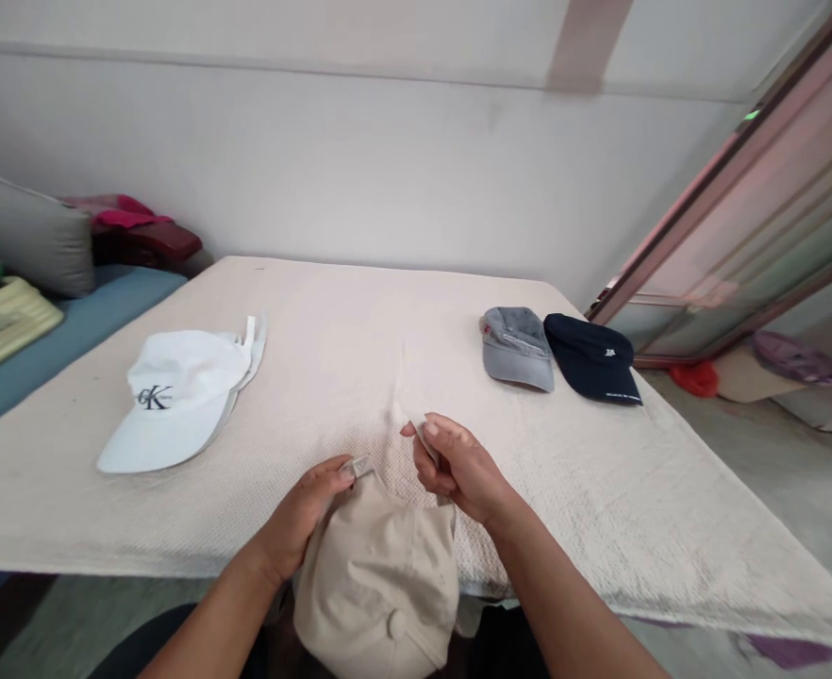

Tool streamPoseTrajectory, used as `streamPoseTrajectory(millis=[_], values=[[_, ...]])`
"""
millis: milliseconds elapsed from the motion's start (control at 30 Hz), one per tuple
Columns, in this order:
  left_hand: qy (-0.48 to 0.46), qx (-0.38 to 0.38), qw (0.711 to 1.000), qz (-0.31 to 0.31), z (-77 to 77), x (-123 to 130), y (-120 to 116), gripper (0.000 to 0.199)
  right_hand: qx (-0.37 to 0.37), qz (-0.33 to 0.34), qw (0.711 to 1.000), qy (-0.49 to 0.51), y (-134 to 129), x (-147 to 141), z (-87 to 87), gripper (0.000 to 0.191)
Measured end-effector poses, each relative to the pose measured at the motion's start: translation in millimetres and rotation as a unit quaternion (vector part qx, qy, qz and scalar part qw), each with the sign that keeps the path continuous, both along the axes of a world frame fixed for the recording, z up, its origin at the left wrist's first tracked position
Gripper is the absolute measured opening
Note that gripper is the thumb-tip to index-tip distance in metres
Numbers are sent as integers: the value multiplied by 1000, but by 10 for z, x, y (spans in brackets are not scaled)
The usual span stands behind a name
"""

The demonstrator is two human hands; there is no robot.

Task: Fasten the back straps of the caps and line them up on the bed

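Note:
A beige cap (380, 575) hangs at the table's near edge, its rounded crown and top button towards me. My left hand (309, 505) pinches one side of its back, by a small pale buckle or tag (359, 466). Between the thumb and fingers of my right hand (462, 462) is the cap's loose back strap (423, 436), raised a little above the cloth. A gap lies between the two hands. The cap's brim is hidden.
White caps (182, 387) lie overlapped on the left of the cloth-covered table (345, 330). A grey cap (519, 349) and a navy cap (592, 358) sit at the right. Beyond the left edge are a grey cushion (26, 231) and a yellow case (9, 321). A wall stands behind.

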State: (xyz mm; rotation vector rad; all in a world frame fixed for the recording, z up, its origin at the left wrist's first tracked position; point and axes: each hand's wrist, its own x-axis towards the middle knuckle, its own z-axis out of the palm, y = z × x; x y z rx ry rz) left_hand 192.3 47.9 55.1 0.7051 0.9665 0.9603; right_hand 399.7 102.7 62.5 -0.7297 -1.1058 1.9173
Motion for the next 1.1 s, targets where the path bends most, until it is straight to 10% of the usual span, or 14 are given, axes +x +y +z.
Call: streamPoseTrajectory(millis=[233,600,1100], values=[[2,-49,998,29,-59,-65,-35,17,-28,-15,999,2,54,-9,-7,6],[-65,5,998,5,-134,-66,-63,23,-2,101,993,-59,-9,-89,-16,25],[-53,-2,998,18,-156,-45,-66,24,-50,76,993,-73,-13,-99,-31,26]])
